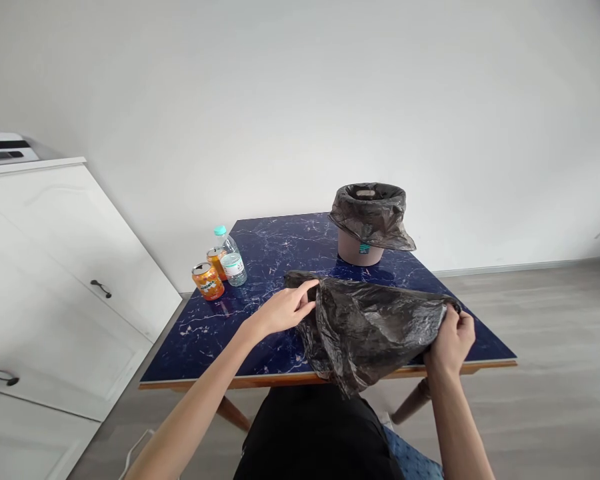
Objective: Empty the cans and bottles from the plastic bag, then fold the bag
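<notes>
Nearest my camera: black clothing (313,437). I have the right hand (453,340) closed on one end of a black bag (375,327); the left hand (293,307) touches its other side, grip unclear. The bag spreads above the blue, white-veined tabletop (280,250) and droops past its wooden near edge. Farther back: lined bin (360,248), right; two orange cans (209,283) beside a bottle (234,263), left. Beyond: white cabinet (60,267), pale wall (280,100), grey floor (545,320).
</notes>
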A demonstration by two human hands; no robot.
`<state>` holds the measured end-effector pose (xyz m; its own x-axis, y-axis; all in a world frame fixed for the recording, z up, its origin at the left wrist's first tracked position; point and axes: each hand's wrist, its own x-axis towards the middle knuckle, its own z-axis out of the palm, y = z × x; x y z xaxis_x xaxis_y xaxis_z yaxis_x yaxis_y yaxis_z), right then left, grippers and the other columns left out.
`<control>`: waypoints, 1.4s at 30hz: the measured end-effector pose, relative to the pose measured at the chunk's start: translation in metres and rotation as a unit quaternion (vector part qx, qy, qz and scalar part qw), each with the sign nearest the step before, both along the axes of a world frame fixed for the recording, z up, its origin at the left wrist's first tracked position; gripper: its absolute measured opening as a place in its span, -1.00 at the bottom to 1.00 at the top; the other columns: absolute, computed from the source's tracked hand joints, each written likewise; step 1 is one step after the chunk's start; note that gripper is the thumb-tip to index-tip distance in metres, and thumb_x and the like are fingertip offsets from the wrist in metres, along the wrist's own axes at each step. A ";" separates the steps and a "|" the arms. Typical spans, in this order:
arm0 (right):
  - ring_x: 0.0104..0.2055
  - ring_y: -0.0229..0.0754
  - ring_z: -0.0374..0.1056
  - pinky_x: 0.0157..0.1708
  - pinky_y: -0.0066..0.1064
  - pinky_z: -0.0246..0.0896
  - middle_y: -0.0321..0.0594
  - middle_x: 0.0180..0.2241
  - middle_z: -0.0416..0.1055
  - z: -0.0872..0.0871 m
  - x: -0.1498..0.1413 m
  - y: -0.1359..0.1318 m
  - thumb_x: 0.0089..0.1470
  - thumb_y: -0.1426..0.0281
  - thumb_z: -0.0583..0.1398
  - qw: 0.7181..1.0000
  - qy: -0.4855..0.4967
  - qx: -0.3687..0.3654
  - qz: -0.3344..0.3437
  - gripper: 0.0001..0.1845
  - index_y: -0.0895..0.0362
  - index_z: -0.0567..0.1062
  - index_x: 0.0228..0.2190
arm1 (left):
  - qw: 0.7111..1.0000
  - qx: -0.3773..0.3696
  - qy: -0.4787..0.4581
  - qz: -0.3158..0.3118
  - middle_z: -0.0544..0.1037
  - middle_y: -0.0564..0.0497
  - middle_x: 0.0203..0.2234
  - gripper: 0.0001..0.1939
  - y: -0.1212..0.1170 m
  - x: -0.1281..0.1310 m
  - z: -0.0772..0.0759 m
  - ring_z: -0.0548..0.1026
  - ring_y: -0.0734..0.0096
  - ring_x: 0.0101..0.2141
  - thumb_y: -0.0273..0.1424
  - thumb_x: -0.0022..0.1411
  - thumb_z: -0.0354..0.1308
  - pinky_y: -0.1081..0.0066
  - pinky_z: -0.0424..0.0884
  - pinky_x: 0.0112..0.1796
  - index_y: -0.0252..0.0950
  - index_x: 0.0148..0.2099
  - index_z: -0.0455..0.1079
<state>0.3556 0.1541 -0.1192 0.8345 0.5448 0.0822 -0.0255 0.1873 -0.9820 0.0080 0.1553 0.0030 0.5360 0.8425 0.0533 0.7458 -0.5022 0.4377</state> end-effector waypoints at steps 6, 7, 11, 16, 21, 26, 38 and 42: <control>-0.25 -0.18 0.25 -0.20 -0.30 0.19 -0.36 -0.34 0.36 -0.001 -0.001 0.000 0.14 0.02 0.24 1.000 0.003 0.007 0.006 -0.63 0.08 0.42 -0.29 | 0.996 0.051 -0.069 0.001 0.62 -0.03 -0.12 -0.12 0.000 0.016 -0.005 0.53 0.40 -0.40 -0.26 0.51 0.13 0.42 0.39 -0.34 -0.06 0.62 -0.34; -0.26 -0.18 0.25 -0.20 -0.31 0.18 -0.36 -0.34 0.35 -0.001 -0.001 0.000 0.14 0.02 0.24 1.000 0.005 0.007 0.008 -0.62 0.08 0.42 -0.29 | 0.994 0.067 -0.081 0.023 0.61 -0.08 -0.06 -0.13 -0.001 0.017 -0.009 0.56 0.35 -0.34 -0.23 0.51 0.15 0.39 0.44 -0.31 -0.09 0.60 -0.31; -0.26 -0.18 0.25 -0.20 -0.30 0.18 -0.36 -0.35 0.36 0.000 -0.001 0.000 0.15 0.04 0.24 1.000 0.012 0.009 0.013 -0.64 0.09 0.42 -0.28 | 0.990 0.093 -0.080 0.066 0.59 -0.26 -0.01 -0.49 -0.010 0.016 -0.024 0.62 0.07 -0.12 -0.13 0.56 0.06 0.17 0.56 -0.15 -0.24 0.39 0.14; -0.26 -0.18 0.24 -0.18 -0.29 0.16 -0.38 -0.36 0.34 0.002 -0.002 0.001 0.13 0.07 0.25 1.000 0.016 0.008 0.006 -0.66 0.10 0.43 -0.29 | 0.996 0.079 -0.038 0.023 0.63 -0.20 -0.07 -0.72 -0.026 0.015 -0.034 0.59 0.01 -0.04 -0.18 0.57 0.04 0.06 0.49 0.07 -0.19 0.09 0.47; -0.26 -0.18 0.25 -0.17 -0.29 0.16 -0.38 -0.35 0.34 0.000 -0.001 0.001 0.13 0.06 0.24 1.000 0.005 0.007 0.008 -0.65 0.09 0.43 -0.29 | 0.996 0.069 -0.033 0.051 0.58 -0.18 -0.31 -0.70 -0.033 0.017 -0.044 0.57 0.04 -0.22 -0.30 0.58 -0.05 0.15 0.53 -0.14 -0.23 0.05 0.50; -0.20 -0.14 0.26 -0.11 -0.27 0.17 -0.34 -0.30 0.38 -0.005 0.001 0.001 0.15 0.01 0.23 1.000 -0.021 0.001 0.011 -0.61 0.09 0.44 -0.27 | 0.997 0.048 -0.048 0.036 0.63 -0.16 -0.25 -0.68 -0.033 0.020 -0.045 0.63 0.08 -0.20 -0.30 0.57 -0.03 0.23 0.54 -0.15 -0.20 0.18 0.47; -0.25 -0.17 0.23 -0.15 -0.28 0.17 -0.37 -0.35 0.31 0.000 0.000 -0.004 0.15 0.03 0.24 0.999 -0.031 0.003 0.028 -0.62 0.09 0.41 -0.28 | 0.999 -0.013 -0.049 -0.005 0.68 -0.13 -0.35 -0.44 -0.045 0.036 -0.047 0.67 0.01 -0.33 0.09 0.48 0.11 0.17 0.54 -0.32 -0.18 0.24 0.54; -0.23 -0.17 0.24 -0.14 -0.29 0.17 -0.37 -0.33 0.32 -0.002 0.001 -0.004 0.16 0.01 0.24 0.999 -0.034 0.002 0.033 -0.61 0.09 0.42 -0.27 | 0.996 -0.036 -0.079 -0.010 0.72 -0.20 -0.06 -0.49 -0.050 0.041 -0.044 0.69 -0.03 -0.10 0.10 0.44 0.20 0.13 0.62 -0.14 -0.18 0.11 0.61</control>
